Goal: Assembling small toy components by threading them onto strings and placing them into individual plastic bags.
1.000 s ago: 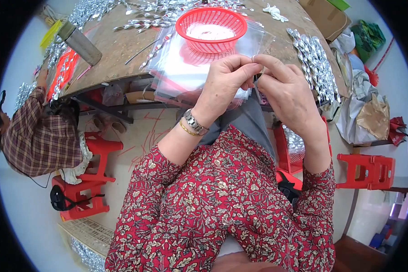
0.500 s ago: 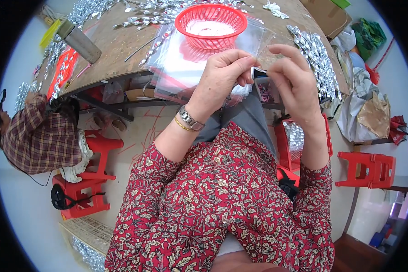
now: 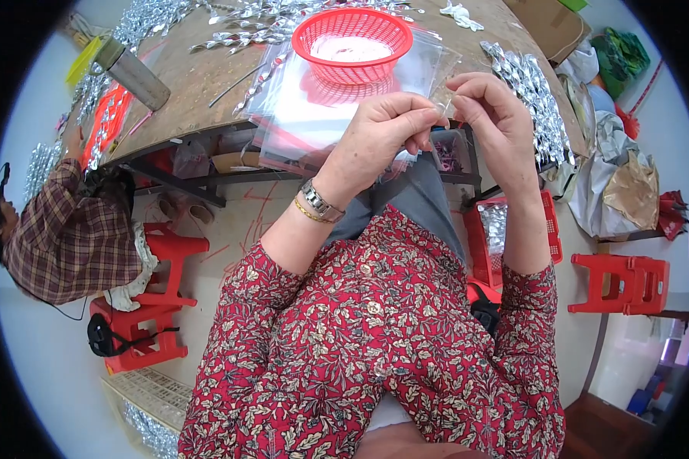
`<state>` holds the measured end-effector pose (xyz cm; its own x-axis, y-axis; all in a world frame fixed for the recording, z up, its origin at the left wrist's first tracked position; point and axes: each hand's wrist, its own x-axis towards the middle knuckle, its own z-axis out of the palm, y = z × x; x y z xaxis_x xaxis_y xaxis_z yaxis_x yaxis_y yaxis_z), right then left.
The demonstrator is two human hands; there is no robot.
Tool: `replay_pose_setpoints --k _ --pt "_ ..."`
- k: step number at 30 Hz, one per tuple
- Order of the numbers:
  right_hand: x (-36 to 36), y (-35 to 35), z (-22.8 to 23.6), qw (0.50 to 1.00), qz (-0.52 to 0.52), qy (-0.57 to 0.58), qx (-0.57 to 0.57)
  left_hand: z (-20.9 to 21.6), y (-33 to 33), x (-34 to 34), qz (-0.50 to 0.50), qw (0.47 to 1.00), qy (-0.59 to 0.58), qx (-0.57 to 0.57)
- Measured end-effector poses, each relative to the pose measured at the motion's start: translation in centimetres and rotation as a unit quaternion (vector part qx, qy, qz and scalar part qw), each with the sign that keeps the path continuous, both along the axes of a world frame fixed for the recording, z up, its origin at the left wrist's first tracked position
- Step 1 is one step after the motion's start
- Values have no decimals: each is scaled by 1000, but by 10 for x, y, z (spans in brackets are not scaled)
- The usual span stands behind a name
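Observation:
My left hand (image 3: 390, 134) is closed in a pinch, thumb against forefinger; what it holds is too small to make out. Close to its right, my right hand (image 3: 501, 126) is curled with its thumb and forefinger tips together, and any thin thing between them cannot be made out. Both are raised in front of the table edge, fingertips a short gap apart. Beyond them a red plastic basket (image 3: 352, 75) with a pale inside rests on a stack of clear plastic sheets (image 3: 279, 130).
Twisted silver foil strips (image 3: 524, 92) lie at the table's right, with more along its far side. A metal flask (image 3: 136, 76) lies at left. A co-worker in a plaid shirt (image 3: 84, 245) sits at far left. Red stools (image 3: 620, 283) and a red crate (image 3: 551, 229) stand on the right.
My right hand has come toward the left one, its spread fingers drawing together into a pinch. My left hand has shifted slightly right. The co-worker's arm has moved.

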<state>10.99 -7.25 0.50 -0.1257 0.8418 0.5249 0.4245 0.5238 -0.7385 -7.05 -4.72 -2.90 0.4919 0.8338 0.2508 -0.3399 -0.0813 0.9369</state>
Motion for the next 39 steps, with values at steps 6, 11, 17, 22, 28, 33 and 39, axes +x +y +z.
replay_pose_setpoints --k 6,11,17,22,28,33,39 --pt "-1 3 -2 999 27 13 -21 3 -1 1 -33 999 1 -10" --pt "-6 7 -4 998 42 36 6 2 -2 2 -52 998 -11 -37" --pt "-8 7 -6 997 43 62 -23 -2 -2 2 -38 999 -12 -33" --pt "-12 1 -3 993 -7 116 -31 -3 -3 1 15 1000 2 -11" --pt "-13 -15 -4 996 -44 39 70 -7 -2 0 27 999 -38 -17" --pt "-27 -25 -1 991 -67 -42 104 -8 -4 1 29 998 -52 -17" --pt "-31 -23 -4 984 -88 -53 148 -9 -7 2 20 999 -48 -2"
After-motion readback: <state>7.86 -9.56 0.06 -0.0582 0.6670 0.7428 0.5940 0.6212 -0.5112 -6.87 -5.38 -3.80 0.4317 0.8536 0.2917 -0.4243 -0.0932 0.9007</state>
